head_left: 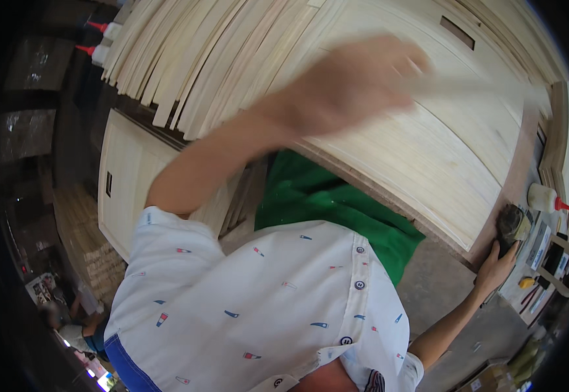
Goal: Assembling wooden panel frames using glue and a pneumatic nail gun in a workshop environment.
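My left hand (369,81), smeared by motion, is raised over the pale wooden panel (415,176) on the bench. Its fingers are curled round one end of a long pale strip (467,88). The strip is too blurred to tell what it is made of. At the bench's right end, my right hand (495,266) has its thumb and a finger against a dark rounded object (510,223) with a yellowish patch. What kind of object this is does not show clearly.
Many thin wooden strips (206,52) lie stacked at the far left, beside white glue bottles with red tips (101,53). Another glue bottle (542,197) and several tools (538,281) sit at right. A green cloth (323,202) hangs before me. A person (88,326) is at lower left.
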### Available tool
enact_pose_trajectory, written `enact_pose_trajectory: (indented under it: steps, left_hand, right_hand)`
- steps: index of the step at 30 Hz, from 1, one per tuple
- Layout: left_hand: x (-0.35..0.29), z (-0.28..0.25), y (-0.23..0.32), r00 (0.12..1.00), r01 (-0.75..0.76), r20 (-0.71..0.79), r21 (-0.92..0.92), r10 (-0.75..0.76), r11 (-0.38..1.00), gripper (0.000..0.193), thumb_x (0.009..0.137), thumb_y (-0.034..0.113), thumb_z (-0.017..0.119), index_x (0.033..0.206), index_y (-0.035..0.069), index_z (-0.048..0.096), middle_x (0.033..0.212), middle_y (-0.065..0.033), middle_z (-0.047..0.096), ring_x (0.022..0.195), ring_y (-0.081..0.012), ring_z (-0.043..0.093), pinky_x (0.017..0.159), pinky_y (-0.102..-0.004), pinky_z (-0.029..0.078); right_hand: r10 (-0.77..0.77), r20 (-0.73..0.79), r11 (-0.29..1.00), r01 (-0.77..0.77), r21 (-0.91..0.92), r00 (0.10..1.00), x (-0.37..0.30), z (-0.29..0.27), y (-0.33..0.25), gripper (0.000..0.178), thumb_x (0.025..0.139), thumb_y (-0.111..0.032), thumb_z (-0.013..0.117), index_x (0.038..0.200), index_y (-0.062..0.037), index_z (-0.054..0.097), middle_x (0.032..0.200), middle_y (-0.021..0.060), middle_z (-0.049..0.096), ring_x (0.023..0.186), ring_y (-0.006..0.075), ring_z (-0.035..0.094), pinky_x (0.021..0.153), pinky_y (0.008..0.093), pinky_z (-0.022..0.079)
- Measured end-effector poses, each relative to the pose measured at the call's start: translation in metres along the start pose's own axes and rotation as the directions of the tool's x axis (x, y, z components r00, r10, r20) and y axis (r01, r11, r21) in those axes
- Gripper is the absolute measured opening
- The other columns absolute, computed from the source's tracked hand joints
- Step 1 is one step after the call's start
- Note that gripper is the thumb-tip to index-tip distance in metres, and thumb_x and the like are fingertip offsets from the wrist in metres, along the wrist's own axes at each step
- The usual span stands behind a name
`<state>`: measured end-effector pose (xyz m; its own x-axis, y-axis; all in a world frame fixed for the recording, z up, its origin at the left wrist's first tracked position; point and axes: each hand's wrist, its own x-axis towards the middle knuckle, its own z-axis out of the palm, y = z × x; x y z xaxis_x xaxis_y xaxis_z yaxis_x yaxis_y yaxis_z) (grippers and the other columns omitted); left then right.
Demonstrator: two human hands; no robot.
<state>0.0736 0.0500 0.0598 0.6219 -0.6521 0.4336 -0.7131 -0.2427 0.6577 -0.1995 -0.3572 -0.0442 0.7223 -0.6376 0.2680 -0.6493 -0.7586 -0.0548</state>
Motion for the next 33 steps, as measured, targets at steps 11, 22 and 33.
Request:
enact_pose_trajectory:
  steps: [11, 22, 33]
  left_hand:
    - [-0.045, 0.132, 0.017, 0.903, -0.43, 0.018, 0.024, 0.43, 0.902, 0.017, 0.07, 0.011, 0.065, 0.085, 0.003, 0.065, 0.084, -0.006, 0.059, 0.082, -0.0222, 0.054, 0.073, -0.0306, 0.05]
    - [-0.054, 0.127, 0.001, 0.928, -0.365, 0.068, -0.045, 0.367, 0.93, 0.02, 0.071, 0.01, 0.071, 0.09, 0.005, 0.068, 0.087, -0.0059, 0.061, 0.085, -0.0224, 0.055, 0.078, -0.03, 0.049]
    - [-0.056, 0.13, -0.018, 0.925, -0.357, 0.075, -0.168, 0.373, 0.919, 0.025, 0.07, 0.004, 0.07, 0.095, 0.003, 0.068, 0.089, -0.0085, 0.061, 0.085, -0.026, 0.057, 0.077, -0.0344, 0.048]
  right_hand:
    - [-0.11, 0.008, 0.992, 0.11, 0.061, 0.994, 0.004, 0.0, 0.005, 0.06, 0.093, -0.03, 0.061, 0.141, 0.0001, 0.042, 0.13, 0.0272, 0.051, 0.122, 0.0412, 0.049, 0.099, 0.0415, 0.041]
    - [0.014, 0.077, 0.999, -0.016, 0.03, 0.997, 0.005, -0.004, -0.003, 0.063, 0.092, -0.031, 0.06, 0.141, 0.0028, 0.041, 0.134, 0.0281, 0.05, 0.124, 0.0421, 0.047, 0.103, 0.0415, 0.037]
    - [-0.053, 0.053, 0.996, 0.049, 0.069, 0.997, -0.001, -0.003, -0.005, 0.056, 0.09, -0.02, 0.061, 0.137, 0.0056, 0.045, 0.13, 0.0279, 0.054, 0.123, 0.0395, 0.05, 0.105, 0.0405, 0.037]
